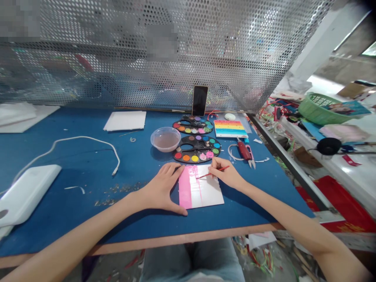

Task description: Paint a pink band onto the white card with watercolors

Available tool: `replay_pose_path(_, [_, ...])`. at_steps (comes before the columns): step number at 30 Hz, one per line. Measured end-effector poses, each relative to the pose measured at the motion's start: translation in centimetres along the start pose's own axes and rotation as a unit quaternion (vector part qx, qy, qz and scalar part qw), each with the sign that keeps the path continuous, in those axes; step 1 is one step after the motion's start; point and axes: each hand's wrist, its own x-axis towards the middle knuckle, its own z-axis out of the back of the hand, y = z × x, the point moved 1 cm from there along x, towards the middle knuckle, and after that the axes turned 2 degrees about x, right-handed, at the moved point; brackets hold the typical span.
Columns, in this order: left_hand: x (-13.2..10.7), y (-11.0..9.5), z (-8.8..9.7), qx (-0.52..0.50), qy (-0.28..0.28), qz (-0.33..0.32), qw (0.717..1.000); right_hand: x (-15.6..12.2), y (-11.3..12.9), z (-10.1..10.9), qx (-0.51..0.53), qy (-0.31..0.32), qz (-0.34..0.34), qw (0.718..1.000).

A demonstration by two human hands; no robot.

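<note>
Blue table (63,156) for this one, folks, and we're mid-painting. Closest to us, a white card (207,192) lies flat, with a wide pink band (185,188) down its left side and a thin streak or two running further in. Our left hand (161,187) is spread wide and pinning the card's left edge, holding nothing. Our right hand (226,174) is closed in a light pinch around a thin red brush (213,172), its tip at the card just beside the pink. Can't tell how wet the bristles are from here. Looks to us like the step in hand is filling in pink, which calls for short, steady strokes with the card kept flat. Just past that we've got a round palette (196,149), a bowl of cloudy water (166,139) and red-handled snips (245,150). Further back are a second palette (192,125), a rainbow card (229,128) and a phone (200,100) standing upright against a perforated metal screen (176,51)
</note>
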Motion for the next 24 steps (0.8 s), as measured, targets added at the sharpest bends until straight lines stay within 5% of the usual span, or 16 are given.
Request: replay_pose_path(24, [-0.10, 0.16, -0.13, 0.002, -0.008, -0.010, 1.000, -0.31, 0.26, 0.21, -0.022, 0.030, -0.005, 0.999])
